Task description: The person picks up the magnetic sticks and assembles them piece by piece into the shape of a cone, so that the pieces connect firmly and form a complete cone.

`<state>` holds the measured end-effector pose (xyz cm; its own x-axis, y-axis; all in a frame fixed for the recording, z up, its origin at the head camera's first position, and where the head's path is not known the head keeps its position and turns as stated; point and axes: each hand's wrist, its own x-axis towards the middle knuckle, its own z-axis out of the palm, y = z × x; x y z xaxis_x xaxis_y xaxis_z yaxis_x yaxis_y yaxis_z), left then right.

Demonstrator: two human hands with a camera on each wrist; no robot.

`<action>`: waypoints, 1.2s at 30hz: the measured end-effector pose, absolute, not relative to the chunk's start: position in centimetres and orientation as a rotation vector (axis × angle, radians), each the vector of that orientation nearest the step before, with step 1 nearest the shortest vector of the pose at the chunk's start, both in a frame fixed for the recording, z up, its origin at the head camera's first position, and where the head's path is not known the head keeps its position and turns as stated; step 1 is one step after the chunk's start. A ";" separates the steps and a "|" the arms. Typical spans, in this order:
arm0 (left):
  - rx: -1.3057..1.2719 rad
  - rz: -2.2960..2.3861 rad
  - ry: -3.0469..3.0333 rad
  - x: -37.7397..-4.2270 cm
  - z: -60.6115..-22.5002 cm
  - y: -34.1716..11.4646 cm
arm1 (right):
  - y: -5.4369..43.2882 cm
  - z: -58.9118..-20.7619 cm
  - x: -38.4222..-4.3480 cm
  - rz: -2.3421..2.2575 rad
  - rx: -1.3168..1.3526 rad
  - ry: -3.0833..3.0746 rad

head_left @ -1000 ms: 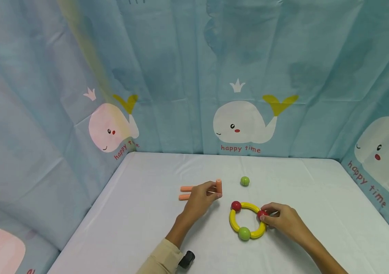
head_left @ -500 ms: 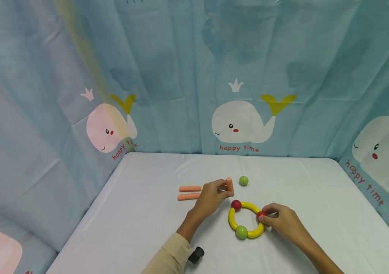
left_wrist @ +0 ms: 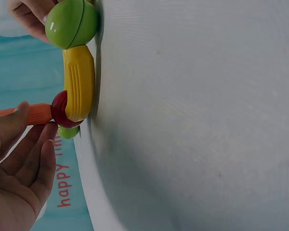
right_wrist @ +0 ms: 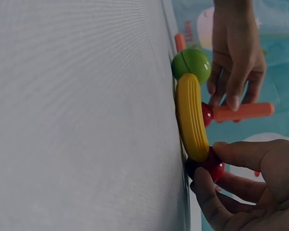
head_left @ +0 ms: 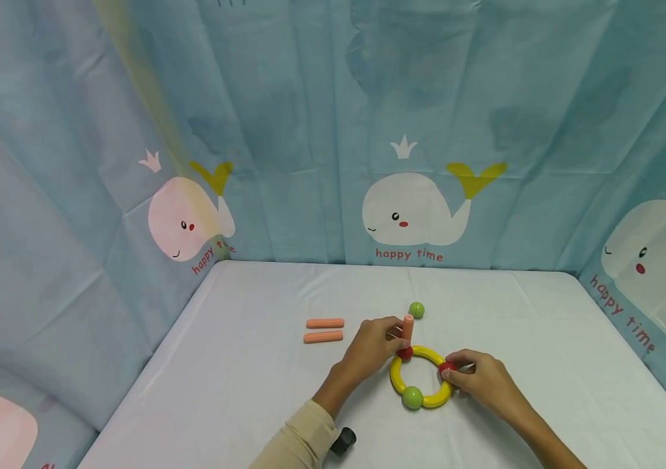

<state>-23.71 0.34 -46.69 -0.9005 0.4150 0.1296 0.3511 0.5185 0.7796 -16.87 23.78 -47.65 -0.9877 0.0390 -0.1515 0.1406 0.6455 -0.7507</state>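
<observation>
We start at the left of the white tabletop [head_left: 262, 391], where two sticks [head_left: 325, 323], orange and roughly parallel, lie flat just apart; lying so, we judge, they cannot roll far and are easy to pick up.

Next comes the person's left grip [head_left: 370, 345], below it a beige sleeve [head_left: 297, 438]. Thumb and fingers are closed in a pinch around the sides of a third stick [head_left: 407, 327], held upright with its top end bare. We think the side hold leaves the lower end free to meet the rear red ball [head_left: 405, 353], which it appears to touch; we cannot tell whether it has gone in.

That ball belongs to a ring [head_left: 396, 374] of yellow curves, lying flat on the tabletop, probably so that it bears pressure from above without tipping. A green ball [head_left: 412, 398] joins its near side. Behind the ring, well apart from it, sits a loose green ball [head_left: 416, 310].

Farthest right, the right grip [head_left: 481, 378] pinches the ring's right red ball [head_left: 446, 371] between thumb and fingers, which we read as steadying the ring against the other side's push.
</observation>
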 end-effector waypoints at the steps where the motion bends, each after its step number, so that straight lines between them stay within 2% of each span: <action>1: 0.681 1.343 2.681 -23.7 -46.7 0.4 | 23.8 -47.7 -16.9 -1.267 0.149 2.735; 25: 0.699 1.328 2.692 -23.4 -46.5 0.1 | 24.0 -47.6 -16.6 -1.275 0.118 2.698; 36: 0.576 1.272 2.808 -23.9 -46.5 -4.8 | 24.0 -47.3 -16.1 -1.236 0.148 2.722</action>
